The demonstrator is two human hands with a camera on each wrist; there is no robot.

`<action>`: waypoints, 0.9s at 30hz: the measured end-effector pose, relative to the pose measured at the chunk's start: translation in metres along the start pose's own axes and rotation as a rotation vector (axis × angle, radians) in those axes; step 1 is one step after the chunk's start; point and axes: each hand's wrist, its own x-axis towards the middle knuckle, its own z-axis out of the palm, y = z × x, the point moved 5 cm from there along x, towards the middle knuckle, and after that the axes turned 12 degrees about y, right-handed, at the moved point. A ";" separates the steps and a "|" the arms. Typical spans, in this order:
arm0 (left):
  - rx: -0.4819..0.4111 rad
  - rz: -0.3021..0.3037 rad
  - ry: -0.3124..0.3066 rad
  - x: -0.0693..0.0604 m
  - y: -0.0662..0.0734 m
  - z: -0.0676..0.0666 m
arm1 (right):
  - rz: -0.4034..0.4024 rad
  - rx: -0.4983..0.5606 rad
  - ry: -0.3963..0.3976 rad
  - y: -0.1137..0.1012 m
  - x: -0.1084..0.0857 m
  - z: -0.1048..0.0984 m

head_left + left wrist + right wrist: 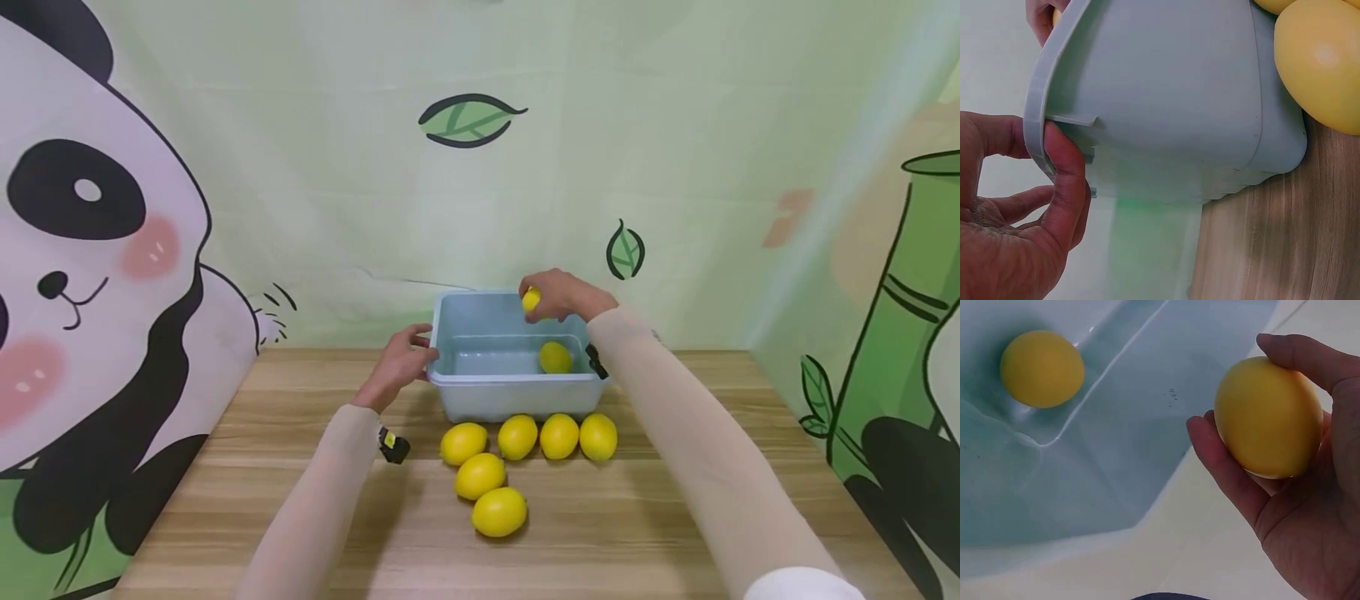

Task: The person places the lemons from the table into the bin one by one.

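A light blue plastic bin (517, 396) stands on the table with one lemon (556, 357) inside, near its right end. My left hand (401, 362) pinches the bin's left rim (1035, 119), thumb and fingers on either side of it. Above the bin's back right part, my right hand (562, 296) grips another lemon (531, 300); in the right wrist view that held lemon (1269, 417) sits between thumb and fingers, and the lemon in the bin (1042, 369) lies apart from it. Several lemons (517, 437) lie in front of the bin.
Two of the loose lemons, a middle one (480, 477) and a nearest one (499, 512), lie closer to me on the wooden table (300, 433). Behind the bin hangs a green backdrop (337, 167) with a panda and leaves.
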 end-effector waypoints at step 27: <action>-0.003 -0.021 0.007 0.000 0.000 0.001 | -0.041 -0.088 -0.062 0.003 0.001 0.022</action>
